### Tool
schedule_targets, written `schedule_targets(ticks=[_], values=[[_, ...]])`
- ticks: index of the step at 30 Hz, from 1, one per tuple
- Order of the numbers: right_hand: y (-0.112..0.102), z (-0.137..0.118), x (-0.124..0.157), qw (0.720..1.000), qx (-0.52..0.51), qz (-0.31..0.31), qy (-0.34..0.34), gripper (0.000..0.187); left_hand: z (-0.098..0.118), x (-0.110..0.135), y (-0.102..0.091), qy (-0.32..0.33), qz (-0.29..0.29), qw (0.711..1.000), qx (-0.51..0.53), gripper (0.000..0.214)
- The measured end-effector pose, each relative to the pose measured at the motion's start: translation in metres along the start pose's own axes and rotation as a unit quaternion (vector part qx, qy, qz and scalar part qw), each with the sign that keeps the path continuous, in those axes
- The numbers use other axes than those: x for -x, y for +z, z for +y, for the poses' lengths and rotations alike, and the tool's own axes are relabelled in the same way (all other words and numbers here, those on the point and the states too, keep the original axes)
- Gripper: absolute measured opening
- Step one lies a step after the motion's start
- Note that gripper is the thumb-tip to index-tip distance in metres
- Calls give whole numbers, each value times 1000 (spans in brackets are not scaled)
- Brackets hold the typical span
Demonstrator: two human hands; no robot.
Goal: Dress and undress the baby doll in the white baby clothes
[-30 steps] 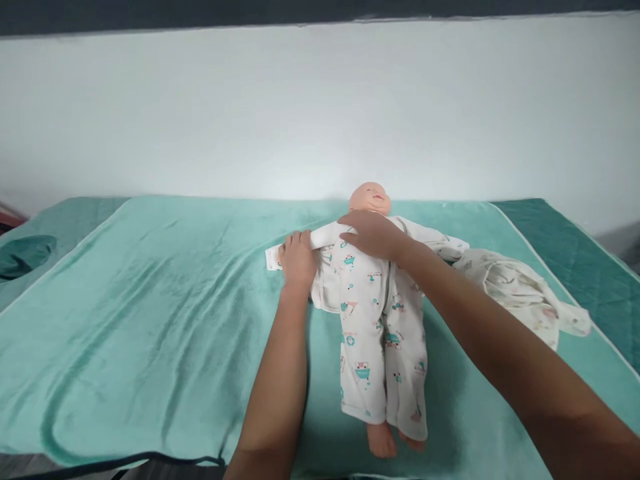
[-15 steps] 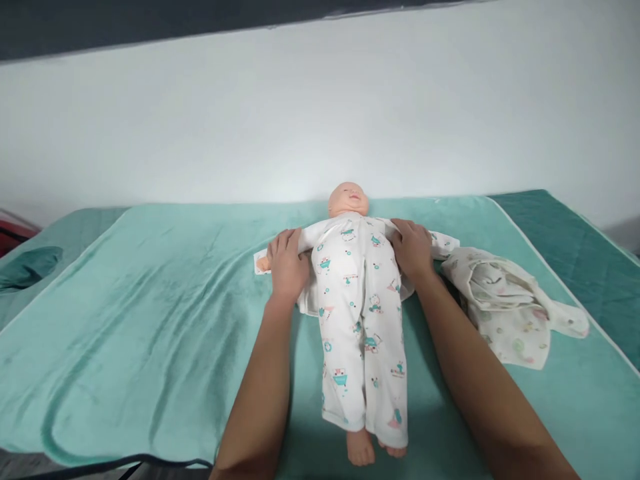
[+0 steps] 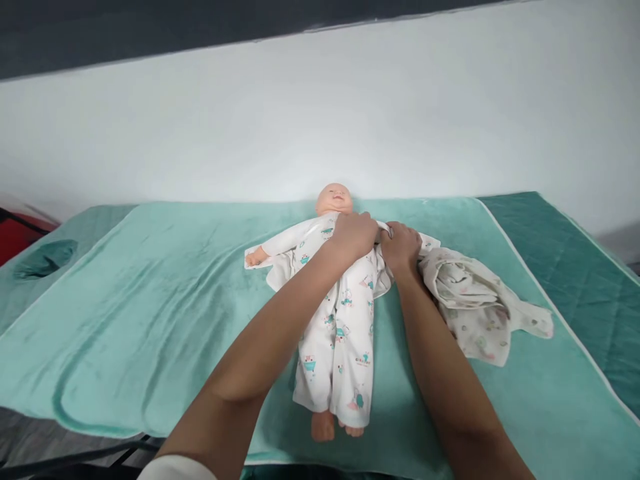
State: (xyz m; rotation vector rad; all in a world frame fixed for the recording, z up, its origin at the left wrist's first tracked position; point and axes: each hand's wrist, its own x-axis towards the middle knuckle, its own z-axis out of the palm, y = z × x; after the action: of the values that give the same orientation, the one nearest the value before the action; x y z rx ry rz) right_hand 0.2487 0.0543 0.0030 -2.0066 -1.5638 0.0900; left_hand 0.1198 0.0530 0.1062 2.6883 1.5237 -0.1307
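A baby doll [image 3: 334,199] lies on its back, head toward the wall and bare feet toward me. White printed baby clothes [image 3: 345,327] cover its trunk and legs, and its arms stretch out sideways. My left hand [image 3: 356,235] is across the doll's upper chest, fingers curled closed on the clothes near the shoulder. Beside it, my right hand [image 3: 401,245] grips the white sleeve around the doll's arm on the right side. Both sets of fingertips are partly hidden. Over on the left, the doll's other hand [image 3: 257,256] shows at the end of a white sleeve.
A crumpled bundle of printed white cloth [image 3: 470,293] lies right of the doll. Beneath everything spreads a green velvety cover [image 3: 150,300], over a darker quilted one [image 3: 560,260] at the right. Behind stands a white wall [image 3: 320,120]. A red item [image 3: 20,237] is at the far left.
My left hand has left the doll's arm on the left and crossed to its chest, beside my right hand. My right hand stays at the arm on the right. The view has shifted slightly.
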Motion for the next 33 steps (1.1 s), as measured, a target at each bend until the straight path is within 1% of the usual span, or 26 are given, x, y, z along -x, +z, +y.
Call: schedule_targets(ticks=[1,2,5,8,10,13,16,23,26,29,33], values=[[0,1,0,1000,-1,-5,-1,29,6,-11,1,-4,-26,1000,-14,28],[-1,1,0,1000,-2,-9,-3,28,11,-20,3,-4,-39,999,-21,29],[-2,2,-1,1000,0,-17,-7,28,20,-43,16,-1,-50,998,-30,29],[-3,2,-3,1000,-8,-26,-6,28,18,-56,25,-4,-60,997,-42,30],[-5,4,-5,999,-17,-31,3,28,13,-59,25,-3,-67,996,-51,31],[-7,6,-6,999,-27,-22,28,31,5,-60,18,-2,-73,995,-70,34],[-8,7,-6,998,-38,-23,41,33,3,-58,15,5,-74,993,-89,35],[-10,3,-4,996,-46,-57,47,31,12,-64,29,61,-92,989,-98,26],[-10,5,-6,996,-48,-61,51,31,8,-64,30,76,-76,989,-98,29],[-11,9,-8,993,-68,-56,75,34,2,-59,23,78,-48,989,-114,29],[-12,16,-9,981,-151,-40,115,31,-7,-44,3,52,-26,989,-138,33]])
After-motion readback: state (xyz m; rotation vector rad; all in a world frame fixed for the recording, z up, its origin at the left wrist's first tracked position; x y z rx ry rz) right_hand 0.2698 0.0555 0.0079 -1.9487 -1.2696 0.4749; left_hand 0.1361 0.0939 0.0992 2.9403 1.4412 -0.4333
